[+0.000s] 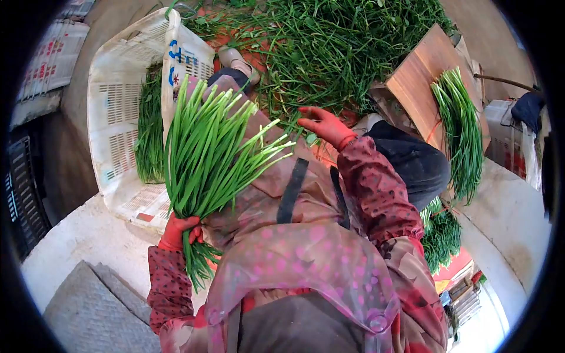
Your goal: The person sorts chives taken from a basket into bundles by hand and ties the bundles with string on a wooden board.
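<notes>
Now L hand [180, 231] clenches bunch [203, 154] near one end, beside crate [197, 50]; R hand [325, 126], fingers loosely parted, prob. empty, near pile [341, 56]. Outer stalks [228, 177] could slip b/c far ends splay unsupported.

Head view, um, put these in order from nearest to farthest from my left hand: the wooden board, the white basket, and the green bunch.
From your left hand:
1. Green bunch: in its grip.
2. White basket: ahead, on your left side.
3. Wooden board: farthest, across on your right side.
</notes>
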Available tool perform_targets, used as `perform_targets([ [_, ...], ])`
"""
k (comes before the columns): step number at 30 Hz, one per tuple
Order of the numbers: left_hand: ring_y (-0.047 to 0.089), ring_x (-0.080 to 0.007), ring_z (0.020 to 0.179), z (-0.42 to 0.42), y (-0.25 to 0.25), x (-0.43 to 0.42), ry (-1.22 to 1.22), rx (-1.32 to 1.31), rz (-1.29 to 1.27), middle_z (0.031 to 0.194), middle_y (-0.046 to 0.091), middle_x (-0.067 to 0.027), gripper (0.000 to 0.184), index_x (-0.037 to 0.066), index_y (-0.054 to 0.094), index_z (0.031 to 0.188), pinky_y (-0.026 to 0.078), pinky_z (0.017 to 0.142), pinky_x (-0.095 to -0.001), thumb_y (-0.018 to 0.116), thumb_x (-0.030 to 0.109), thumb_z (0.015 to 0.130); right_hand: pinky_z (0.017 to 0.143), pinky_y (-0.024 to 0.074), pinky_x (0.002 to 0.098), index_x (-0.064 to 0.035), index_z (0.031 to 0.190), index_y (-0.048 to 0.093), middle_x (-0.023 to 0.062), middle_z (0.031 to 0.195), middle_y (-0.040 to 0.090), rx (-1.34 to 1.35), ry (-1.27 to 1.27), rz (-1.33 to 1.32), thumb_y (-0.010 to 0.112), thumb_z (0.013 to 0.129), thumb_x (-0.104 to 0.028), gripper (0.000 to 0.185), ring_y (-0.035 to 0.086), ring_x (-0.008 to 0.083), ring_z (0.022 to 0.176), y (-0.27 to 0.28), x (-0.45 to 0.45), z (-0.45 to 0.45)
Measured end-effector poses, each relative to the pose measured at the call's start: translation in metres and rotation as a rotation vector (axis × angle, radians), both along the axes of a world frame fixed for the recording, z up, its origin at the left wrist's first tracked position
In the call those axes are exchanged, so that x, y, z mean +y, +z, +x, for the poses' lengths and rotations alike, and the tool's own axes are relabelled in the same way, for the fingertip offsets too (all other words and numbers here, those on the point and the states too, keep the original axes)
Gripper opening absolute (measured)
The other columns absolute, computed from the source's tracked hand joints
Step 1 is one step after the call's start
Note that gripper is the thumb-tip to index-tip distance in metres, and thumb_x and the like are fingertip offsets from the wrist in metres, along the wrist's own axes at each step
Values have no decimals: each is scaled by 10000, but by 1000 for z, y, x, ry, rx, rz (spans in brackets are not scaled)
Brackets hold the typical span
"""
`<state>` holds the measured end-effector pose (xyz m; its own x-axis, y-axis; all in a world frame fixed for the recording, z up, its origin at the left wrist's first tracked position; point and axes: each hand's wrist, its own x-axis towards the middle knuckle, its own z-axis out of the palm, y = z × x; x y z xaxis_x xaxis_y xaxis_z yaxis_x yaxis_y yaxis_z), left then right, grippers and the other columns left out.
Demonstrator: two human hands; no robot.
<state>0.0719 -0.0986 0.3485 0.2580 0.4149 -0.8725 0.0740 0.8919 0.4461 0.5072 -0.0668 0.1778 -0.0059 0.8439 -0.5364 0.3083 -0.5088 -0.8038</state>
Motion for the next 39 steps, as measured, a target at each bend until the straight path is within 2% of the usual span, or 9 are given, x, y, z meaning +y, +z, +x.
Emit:
perform_targets([
  [6,496,-196,366,3,2,6,-27,11,-9,522,535,-94,331,-32,553,984,500,412,-349,675,132,723,737,507,273,-56,1252,558,43,1049,655,770,290,-256,615,865,-300,460,614,125,888,19,40,-68],
  [8,508,-200,373,4,2,6,-8,5,-7,527,539,-98,337,-35,545,1007,503,407,-349,673,107,729,521,422,203,-26,1096,625,18,892,658,849,-55,-341,591,871,-146,258,525,54,581,35,38,-70],
  [12,536,-208,408,7,6,6,-35,25,-3,550,549,-101,282,-21,548,976,492,403,-351,671,82,745,463,449,241,-37,1054,642,-4,731,613,773,-594,-233,591,868,-176,238,533,74,563,-23,26,-12],
  [16,537,-196,412,28,36,17,-27,134,-10,552,550,-94,235,-9,563,937,472,400,-328,673,83,750,623,537,356,-100,1141,617,129,883,674,-39,70,-450,631,817,-234,351,657,205,754,-18,-5,38],
  [19,534,-180,410,54,71,41,-133,265,19,554,553,-81,214,-2,576,911,460,400,-302,685,94,754,833,500,443,-134,1230,582,203,1041,651,-531,396,-88,575,789,-315,477,626,396,927,46,-22,35],
  [24,541,-149,432,113,91,95,-546,351,227,560,562,-59,203,7,580,860,439,396,-283,697,140,761,624,536,279,-48,1200,585,83,958,682,681,417,-316,477,943,-320,389,650,156,670,128,-40,-50],
  [28,591,-209,484,153,97,114,-875,533,495,590,595,-98,230,14,595,879,470,453,-311,699,187,770,600,533,283,-49,1176,595,85,943,677,962,364,-302,464,953,-308,366,634,155,653,92,-29,-103],
  [31,624,-366,641,174,115,102,-1370,879,1180,749,648,-146,363,66,612,1033,496,571,-436,716,205,713,686,548,301,-41,1157,602,85,994,665,1044,131,-299,469,951,-320,372,648,165,758,75,-1,-109],
  [39,518,-310,541,118,69,25,-1557,997,1514,660,483,-118,801,23,341,1413,421,498,-427,607,46,658,744,532,300,-46,1215,555,81,1052,643,1291,-331,-186,476,951,-318,387,635,167,831,63,14,-81],
])
